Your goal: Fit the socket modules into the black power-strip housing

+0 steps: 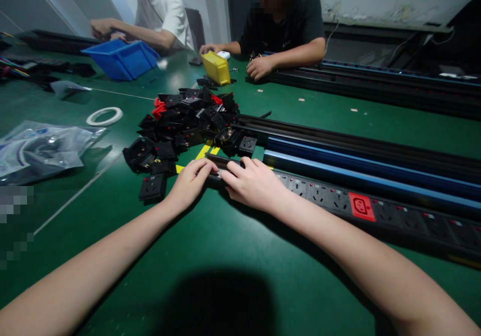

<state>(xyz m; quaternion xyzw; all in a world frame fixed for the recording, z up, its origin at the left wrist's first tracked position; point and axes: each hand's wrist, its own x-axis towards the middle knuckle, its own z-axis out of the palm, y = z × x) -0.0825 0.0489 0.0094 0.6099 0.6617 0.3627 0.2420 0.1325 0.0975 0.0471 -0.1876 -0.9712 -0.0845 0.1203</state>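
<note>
A long black power strip rail (338, 200) lies across the green table, filled with socket modules and one red socket (362, 206). My left hand (191, 180) and my right hand (251, 183) meet at the rail's left end. Both hands curl their fingers down onto that end, pressing on a socket module mostly hidden beneath them. Just beyond my hands sits a pile of loose black socket modules (180, 125) with a few red ones. One loose module (153, 187) lies left of my left hand.
Black and blue rails (356, 160) lie parallel behind the strip. A plastic bag (41, 148), tape ring (104, 116), blue bin (120, 57) and yellow bin (217, 67) stand further off. Two other people work at the far side, hands on the table.
</note>
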